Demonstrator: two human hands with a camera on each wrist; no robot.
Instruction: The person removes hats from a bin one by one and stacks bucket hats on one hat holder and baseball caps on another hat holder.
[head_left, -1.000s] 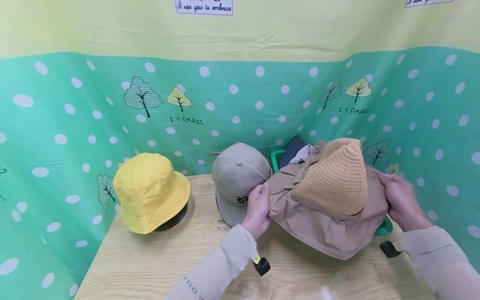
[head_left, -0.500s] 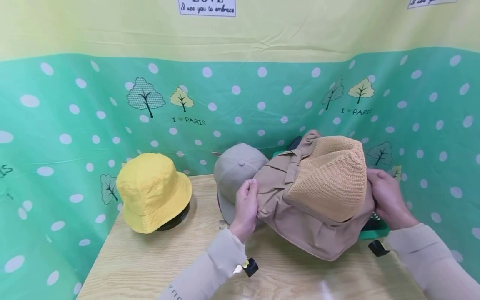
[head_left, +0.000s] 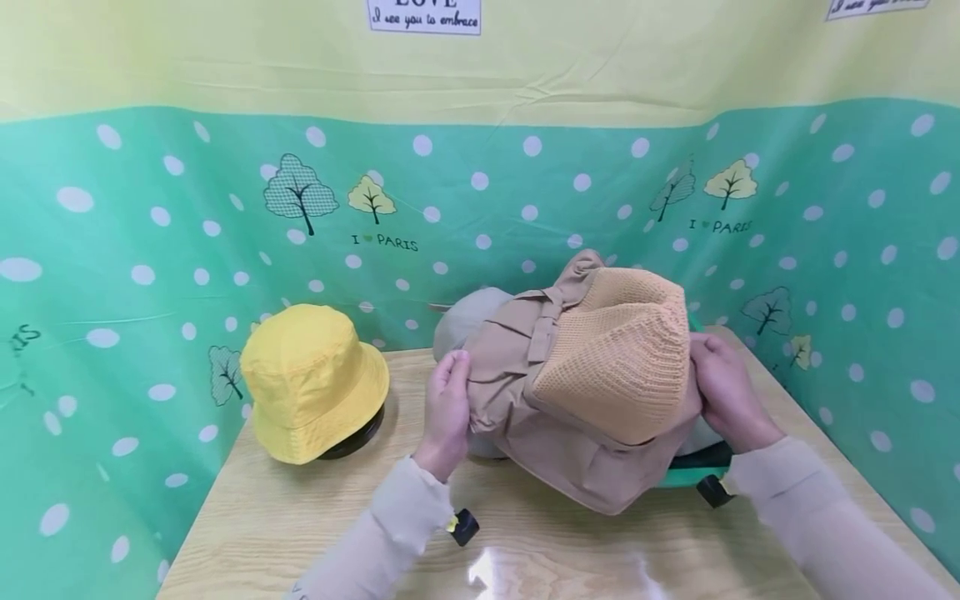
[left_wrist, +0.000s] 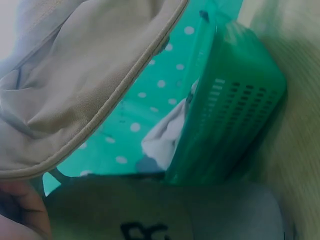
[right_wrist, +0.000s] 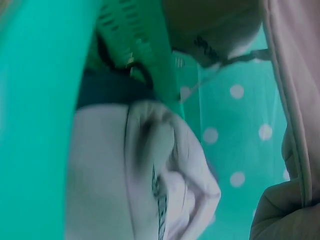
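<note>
Dotted green cloth behind, left fingers and right fingers pinch the brown hat brim.

Head view is reading bright and even — glare is streaking the table. Left wrist view is running dim, top-left corner blowing out. Right wrist view is coming through hazy — near basket wall blurring.
</note>
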